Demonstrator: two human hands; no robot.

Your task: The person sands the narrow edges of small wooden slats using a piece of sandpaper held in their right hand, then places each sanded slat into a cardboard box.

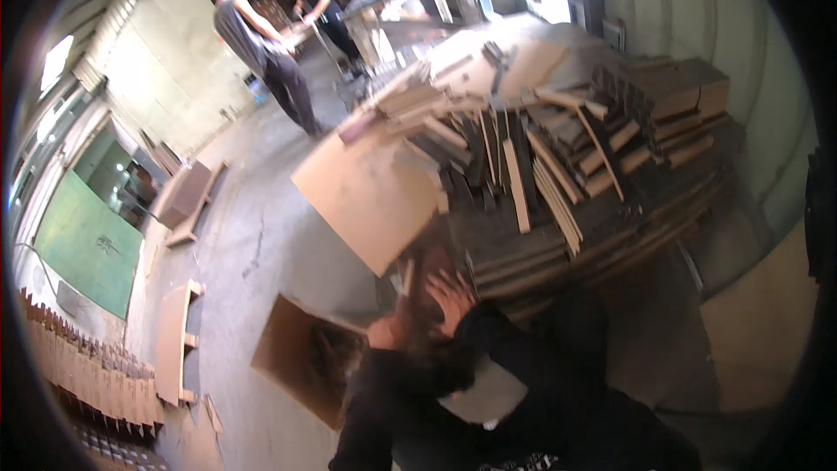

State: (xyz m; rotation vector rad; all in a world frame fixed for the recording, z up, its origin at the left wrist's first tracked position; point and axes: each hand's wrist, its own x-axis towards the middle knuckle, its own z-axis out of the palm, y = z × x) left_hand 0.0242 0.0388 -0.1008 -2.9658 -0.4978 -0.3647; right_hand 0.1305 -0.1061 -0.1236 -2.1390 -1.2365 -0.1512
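Observation:
The picture is blurred by motion. My right hand (450, 298) has its fingers spread and rests against the front edge of a low stack of dark boards (523, 262). My left hand (389, 330) is just left of it, below a large pale brown panel (370, 192) that leans tilted against the pile. A thin pale strip (407, 277) rises just above the left hand; whether the hand grips it is unclear. Both dark sleeves come up from the lower edge.
A jumbled heap of cut wood strips and blocks (558, 139) covers the stack. An open cardboard box (305, 358) sits on the concrete floor on the left. Wooden frames (174, 340) lie further left. Three people (261, 52) work at the far end.

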